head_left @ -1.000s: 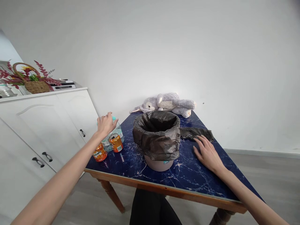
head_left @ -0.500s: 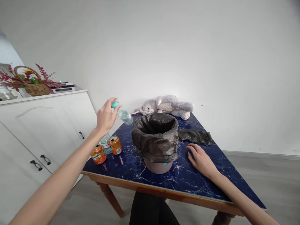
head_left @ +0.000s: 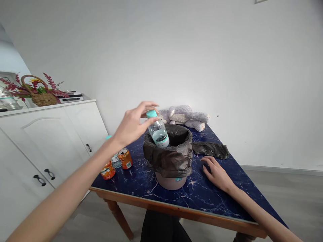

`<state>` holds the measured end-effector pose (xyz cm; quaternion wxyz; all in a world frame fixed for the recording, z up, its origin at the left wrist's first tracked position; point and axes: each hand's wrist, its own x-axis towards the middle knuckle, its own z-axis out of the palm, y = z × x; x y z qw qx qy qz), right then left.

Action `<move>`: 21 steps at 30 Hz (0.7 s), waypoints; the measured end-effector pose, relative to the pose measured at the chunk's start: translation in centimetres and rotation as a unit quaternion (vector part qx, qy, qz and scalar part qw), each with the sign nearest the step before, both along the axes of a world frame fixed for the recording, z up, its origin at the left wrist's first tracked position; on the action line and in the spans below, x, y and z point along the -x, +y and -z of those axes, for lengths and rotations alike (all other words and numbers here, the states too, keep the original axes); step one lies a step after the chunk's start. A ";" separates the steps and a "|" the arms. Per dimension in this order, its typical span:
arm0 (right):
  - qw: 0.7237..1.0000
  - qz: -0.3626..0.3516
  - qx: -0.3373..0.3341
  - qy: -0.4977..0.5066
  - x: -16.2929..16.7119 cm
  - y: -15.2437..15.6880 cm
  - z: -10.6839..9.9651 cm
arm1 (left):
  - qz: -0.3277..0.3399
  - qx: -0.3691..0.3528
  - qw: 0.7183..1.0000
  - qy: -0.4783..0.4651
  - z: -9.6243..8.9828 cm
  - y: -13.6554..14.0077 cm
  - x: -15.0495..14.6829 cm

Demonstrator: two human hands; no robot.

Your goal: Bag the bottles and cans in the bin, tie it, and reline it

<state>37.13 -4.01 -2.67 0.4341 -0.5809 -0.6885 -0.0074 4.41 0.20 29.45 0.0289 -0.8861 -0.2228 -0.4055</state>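
The left hand (head_left: 132,123) held a clear plastic bottle (head_left: 157,131) by its neck, the fingertips pinched just under the teal cap (head_left: 151,114), so that the bottle hung almost upright with its cap uppermost. Its lower end was inside the mouth of the bin (head_left: 171,155), below the rim of the dark bin liner (head_left: 168,158) (how far down it reached could not be told, since the near side of the liner hid the bottle's base). The bin stood near the front middle of the blue marbled table (head_left: 202,195), its pinkish base showing beneath the folded-over liner. The right hand (head_left: 217,173) lay flat and open on the tabletop just right of the bin, palm down, fingers spread and gripping nothing. Beyond that hand, a loose dark bag (head_left: 211,149) lay crumpled on the table, apart from the fingers. At the table's left edge, under the left forearm, stood two orange cans (head_left: 125,158) with a second small bottle (head_left: 116,160) between them, its teal cap visible above the arm. A grey plush rabbit (head_left: 183,117) lay on its side at the table's far edge against the wall. To the left, a white cabinet (head_left: 45,134) carried a wicker basket (head_left: 43,97) of red flowers.
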 end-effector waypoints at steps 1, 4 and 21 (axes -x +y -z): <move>1.000 -0.002 -0.003 0.021 0.1 0.3 -0.8 | -0.002 0.019 1.000 0.020 0.6 0.4 -0.1; 0.996 -0.005 -0.014 0.088 0.3 1.3 -4.6 | -0.004 0.076 0.994 0.078 2.2 1.4 -0.1; 0.991 -0.073 0.104 -0.045 8.5 8.8 -23.3 | -0.147 0.048 0.985 0.082 3.0 2.7 4.3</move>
